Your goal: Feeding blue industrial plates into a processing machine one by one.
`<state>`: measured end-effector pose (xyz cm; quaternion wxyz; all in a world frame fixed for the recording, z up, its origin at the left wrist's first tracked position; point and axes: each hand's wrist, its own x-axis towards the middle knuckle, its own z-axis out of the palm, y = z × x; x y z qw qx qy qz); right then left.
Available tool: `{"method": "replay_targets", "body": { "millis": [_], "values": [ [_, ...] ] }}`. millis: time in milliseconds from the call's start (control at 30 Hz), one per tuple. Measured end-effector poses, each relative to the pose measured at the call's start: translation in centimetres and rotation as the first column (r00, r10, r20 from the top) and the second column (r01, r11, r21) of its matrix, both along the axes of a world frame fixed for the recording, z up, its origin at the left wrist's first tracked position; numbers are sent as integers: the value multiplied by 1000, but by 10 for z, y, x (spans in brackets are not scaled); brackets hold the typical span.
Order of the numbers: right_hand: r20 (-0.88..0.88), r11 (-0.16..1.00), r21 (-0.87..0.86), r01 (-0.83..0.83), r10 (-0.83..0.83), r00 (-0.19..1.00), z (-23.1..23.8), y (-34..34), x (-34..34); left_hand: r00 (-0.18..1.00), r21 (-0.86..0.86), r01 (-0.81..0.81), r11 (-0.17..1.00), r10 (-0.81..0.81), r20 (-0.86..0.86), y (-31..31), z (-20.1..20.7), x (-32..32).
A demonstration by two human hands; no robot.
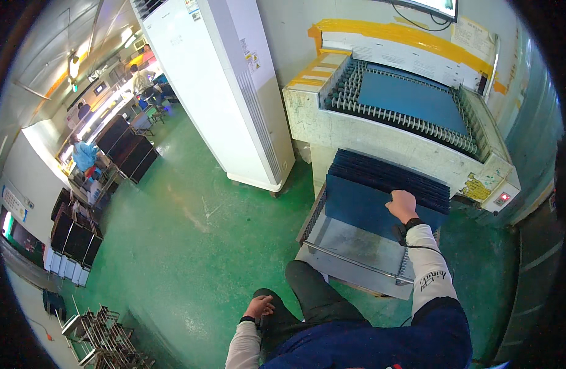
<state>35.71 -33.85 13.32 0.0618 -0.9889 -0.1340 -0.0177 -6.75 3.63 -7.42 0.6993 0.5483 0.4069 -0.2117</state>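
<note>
My right hand (403, 206) is closed at the upper edge of the front dark blue flat panel (357, 203), fingers curled toward it. This panel leans in a grey metal rack (350, 237) with slotted sides. Behind it stands a tight row of similar dark panels (387, 175), their upper edges showing. My left hand (259, 306) rests near my left knee, fingers curled in, with nothing visible in it. Another blue panel (412, 98) lies flat on the rollers of a conveyor machine (301, 123) beyond the rack.
A tall white air-conditioner cabinet (227, 92) stands left of the machine. Far left, black crates (77, 237) line the wall, and people sit at a lit bench (102, 117). Metal frames (105, 338) are piled at lower left on the green floor (184, 246).
</note>
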Motion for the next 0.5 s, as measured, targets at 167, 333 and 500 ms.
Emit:
{"method": "replay_targets", "body": {
  "millis": [167,333,500],
  "values": [
    [0,1000,-1,0,0,1000,0,-1,-1,1000,37,13,999,-12,-14,-2,4,2],
    [32,1000,7,-15,14,999,-2,-2,0,1000,23,13,1000,-13,7,0,-1,0],
    [64,1000,17,-25,24,998,-3,-3,-2,1000,17,9,1000,-9,11,0,-2,1]
  ]
}}
